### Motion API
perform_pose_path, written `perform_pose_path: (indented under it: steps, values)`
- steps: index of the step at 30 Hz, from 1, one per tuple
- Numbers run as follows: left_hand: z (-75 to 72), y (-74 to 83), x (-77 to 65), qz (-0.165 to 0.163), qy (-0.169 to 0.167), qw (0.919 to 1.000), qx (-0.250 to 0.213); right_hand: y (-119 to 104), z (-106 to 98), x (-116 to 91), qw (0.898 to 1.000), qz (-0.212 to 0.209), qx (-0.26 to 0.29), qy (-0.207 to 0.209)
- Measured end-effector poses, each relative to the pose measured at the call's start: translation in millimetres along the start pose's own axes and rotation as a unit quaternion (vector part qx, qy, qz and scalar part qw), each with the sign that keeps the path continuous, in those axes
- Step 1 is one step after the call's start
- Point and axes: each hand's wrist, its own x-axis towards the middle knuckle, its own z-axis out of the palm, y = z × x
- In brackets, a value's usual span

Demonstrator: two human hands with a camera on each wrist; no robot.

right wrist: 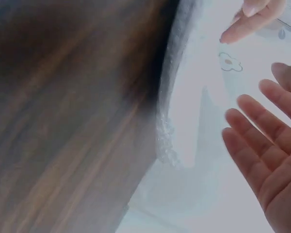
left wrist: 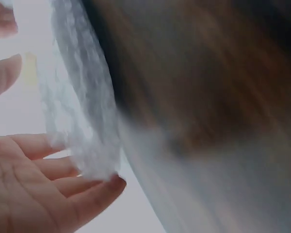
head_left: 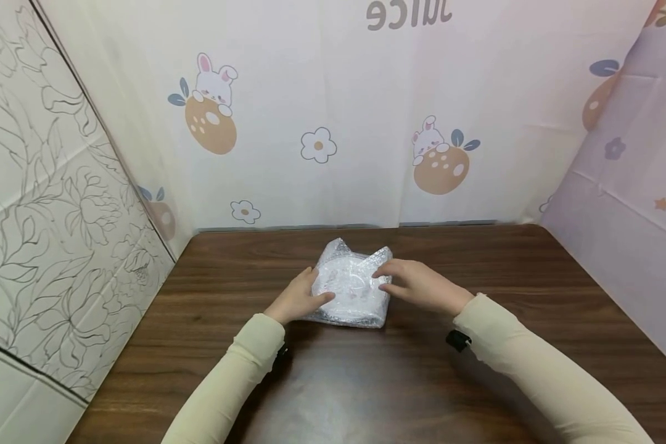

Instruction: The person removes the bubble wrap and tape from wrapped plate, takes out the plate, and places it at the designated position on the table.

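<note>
A flat package wrapped in clear bubble wrap point(head_left: 351, 290) lies on the table, with two loose corners of wrap sticking up at its far side. Through the plastic, a round pale thing with faint pinkish marks shows; its kind is unclear. My left hand point(head_left: 300, 297) is at the package's left side. In the left wrist view, the left hand point(left wrist: 53, 189) touches the wrap's edge with nearly straight fingers, the thumb held apart. My right hand point(head_left: 419, 285) is over the right edge. The right wrist view shows the right hand point(right wrist: 269, 141) with fingers spread, apart from the wrap point(right wrist: 172, 121).
The dark wooden table point(head_left: 211, 345) ends at a cloth backdrop point(head_left: 366, 179) printed with rabbits and fruit. A flower-patterned panel point(head_left: 61, 185) stands on the left, and a lilac cloth point(head_left: 633, 203) hangs on the right.
</note>
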Motion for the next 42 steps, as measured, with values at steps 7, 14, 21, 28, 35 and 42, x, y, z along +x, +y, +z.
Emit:
perform_pose_path:
  steps: [7, 14, 21, 28, 35, 42]
  values:
    - [9.9, 10.0, 0.7, -0.011, -0.003, 0.9982, 0.058, 4.1, 6.6, 14.1, 1.0, -0.004, -0.003, 0.0]
    - [11.7, 12.6, 0.2, -0.021, -0.024, 0.9961, 0.082, 12.7, 23.1, 18.2, 0.999, -0.011, -0.018, -0.049]
    - [7.4, 8.7, 1.4, -0.011, -0.061, 0.996, 0.064, 14.5, 28.3, 15.0, 0.998, -0.015, -0.017, -0.055]
    - [3.5, 5.6, 1.1, -0.005, -0.083, 0.9958, 0.039, 12.7, 30.0, 15.4, 0.998, -0.029, -0.045, -0.045]
    - [2.7, 4.6, 1.7, -0.002, -0.088, 0.9952, 0.044, 8.1, 29.5, 17.9, 0.993, -0.066, -0.094, -0.023]
    - [4.5, 3.1, 2.8, 0.003, -0.085, 0.9952, 0.048, 9.0, 31.6, 18.6, 0.986, -0.103, -0.133, -0.008]
